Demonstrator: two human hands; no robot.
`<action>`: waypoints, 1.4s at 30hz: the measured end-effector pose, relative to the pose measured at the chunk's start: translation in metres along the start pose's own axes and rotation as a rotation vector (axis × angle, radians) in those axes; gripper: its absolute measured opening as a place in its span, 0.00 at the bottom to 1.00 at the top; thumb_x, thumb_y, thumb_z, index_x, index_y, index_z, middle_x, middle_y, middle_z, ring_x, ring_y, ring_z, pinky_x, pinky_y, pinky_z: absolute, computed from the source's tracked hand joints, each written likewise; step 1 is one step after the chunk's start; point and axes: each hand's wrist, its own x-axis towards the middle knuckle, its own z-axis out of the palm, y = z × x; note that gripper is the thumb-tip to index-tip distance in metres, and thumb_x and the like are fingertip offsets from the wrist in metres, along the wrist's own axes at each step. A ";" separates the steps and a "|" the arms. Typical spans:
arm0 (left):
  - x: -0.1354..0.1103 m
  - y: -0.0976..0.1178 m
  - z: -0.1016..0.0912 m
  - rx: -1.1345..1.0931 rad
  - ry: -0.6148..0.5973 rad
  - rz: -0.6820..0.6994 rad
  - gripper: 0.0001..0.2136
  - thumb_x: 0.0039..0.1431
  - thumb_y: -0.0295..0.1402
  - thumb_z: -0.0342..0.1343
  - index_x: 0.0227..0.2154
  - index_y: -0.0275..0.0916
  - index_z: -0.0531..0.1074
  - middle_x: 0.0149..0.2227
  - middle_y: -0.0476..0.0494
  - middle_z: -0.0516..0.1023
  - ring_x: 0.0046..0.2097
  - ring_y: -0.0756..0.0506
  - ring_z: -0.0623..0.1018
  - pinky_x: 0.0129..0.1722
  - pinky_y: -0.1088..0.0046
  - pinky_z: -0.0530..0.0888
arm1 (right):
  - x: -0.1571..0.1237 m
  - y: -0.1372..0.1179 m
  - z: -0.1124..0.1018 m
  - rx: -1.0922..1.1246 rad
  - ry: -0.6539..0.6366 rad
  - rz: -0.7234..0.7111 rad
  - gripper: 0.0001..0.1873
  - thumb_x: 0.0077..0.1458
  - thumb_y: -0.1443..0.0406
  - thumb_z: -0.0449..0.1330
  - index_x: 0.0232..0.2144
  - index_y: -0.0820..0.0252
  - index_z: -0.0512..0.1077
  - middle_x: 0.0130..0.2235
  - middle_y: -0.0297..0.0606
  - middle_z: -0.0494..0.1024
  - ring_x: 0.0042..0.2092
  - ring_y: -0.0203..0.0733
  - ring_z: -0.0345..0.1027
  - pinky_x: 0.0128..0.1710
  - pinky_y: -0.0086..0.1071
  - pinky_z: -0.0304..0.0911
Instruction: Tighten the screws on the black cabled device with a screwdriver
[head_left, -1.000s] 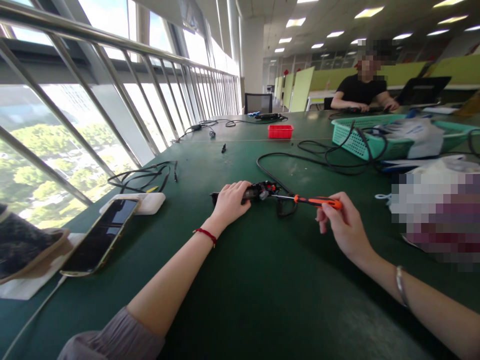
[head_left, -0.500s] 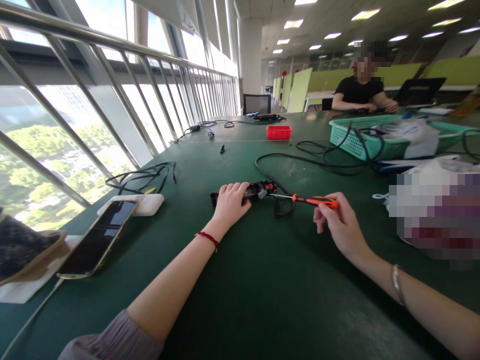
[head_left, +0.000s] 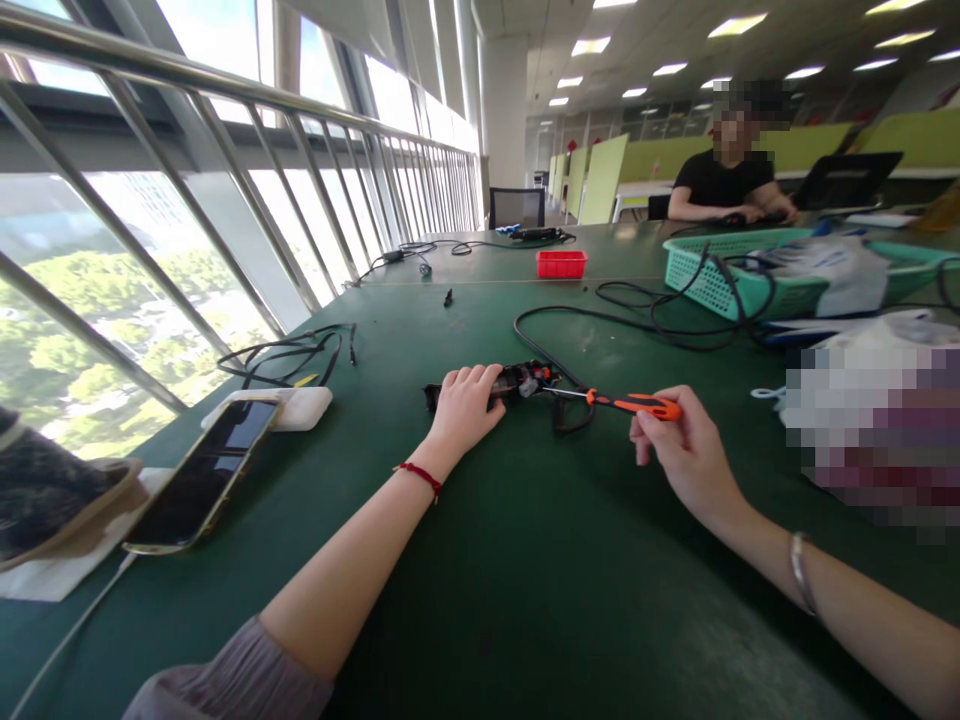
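My left hand (head_left: pixel 466 405) is closed over the middle of a dark elongated device (head_left: pixel 517 379), pressing it to the green table. Inner parts with red and orange bits show at its right end, and a black cord runs from there. The handle end of an orange-and-black screwdriver (head_left: pixel 634 402) is pinched in my right hand (head_left: pixel 686 440). Its metal shaft points left and reaches the device's right end; whether the tip sits in a screw is too small to tell. Below the shaft, a loop of black cable (head_left: pixel 574 428) lies on the table.
A phone (head_left: pixel 202 475) leans on a white case at left, near coiled black cable (head_left: pixel 300 350). A red tray (head_left: pixel 561 264) stands farther back, a green basket (head_left: pixel 701 280) and plastic bag (head_left: pixel 900 335) at right. Another person (head_left: pixel 724 185) sits at the far side.
The whole view has shifted very slightly. Both hands, the device and the screwdriver keep nearly the same positions relative to one another.
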 end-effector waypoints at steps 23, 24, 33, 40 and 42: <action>0.000 -0.001 0.001 -0.006 0.013 0.001 0.18 0.56 0.31 0.49 0.51 0.39 0.65 0.43 0.42 0.75 0.45 0.40 0.72 0.48 0.63 0.65 | -0.004 -0.001 0.000 -0.144 -0.088 0.028 0.21 0.59 0.52 0.53 0.20 0.58 0.63 0.20 0.31 0.67 0.21 0.33 0.62 0.22 0.29 0.59; 0.000 -0.001 0.001 -0.004 0.014 0.001 0.18 0.56 0.31 0.49 0.51 0.39 0.65 0.43 0.42 0.75 0.45 0.40 0.72 0.48 0.63 0.65 | -0.004 -0.001 -0.001 -0.157 -0.103 0.036 0.23 0.59 0.52 0.52 0.18 0.58 0.63 0.19 0.31 0.67 0.20 0.32 0.61 0.22 0.29 0.58; 0.000 -0.001 0.000 -0.009 0.000 -0.001 0.18 0.56 0.31 0.49 0.51 0.39 0.65 0.44 0.42 0.74 0.46 0.40 0.71 0.49 0.62 0.65 | -0.001 0.001 0.000 -0.049 -0.036 -0.027 0.13 0.55 0.54 0.58 0.32 0.55 0.62 0.27 0.30 0.72 0.23 0.35 0.67 0.21 0.29 0.64; 0.000 -0.001 0.000 -0.005 -0.001 0.003 0.18 0.57 0.31 0.48 0.51 0.39 0.65 0.44 0.42 0.74 0.46 0.40 0.72 0.49 0.62 0.65 | -0.004 -0.002 0.000 -0.152 -0.120 0.028 0.21 0.58 0.52 0.54 0.19 0.58 0.63 0.20 0.31 0.67 0.20 0.32 0.62 0.20 0.28 0.59; 0.000 -0.001 -0.001 -0.008 -0.002 0.001 0.18 0.56 0.31 0.48 0.51 0.39 0.65 0.44 0.42 0.74 0.46 0.40 0.72 0.49 0.62 0.65 | -0.004 -0.003 0.000 -0.130 -0.095 0.010 0.17 0.57 0.53 0.56 0.23 0.57 0.63 0.21 0.30 0.68 0.21 0.32 0.63 0.20 0.28 0.59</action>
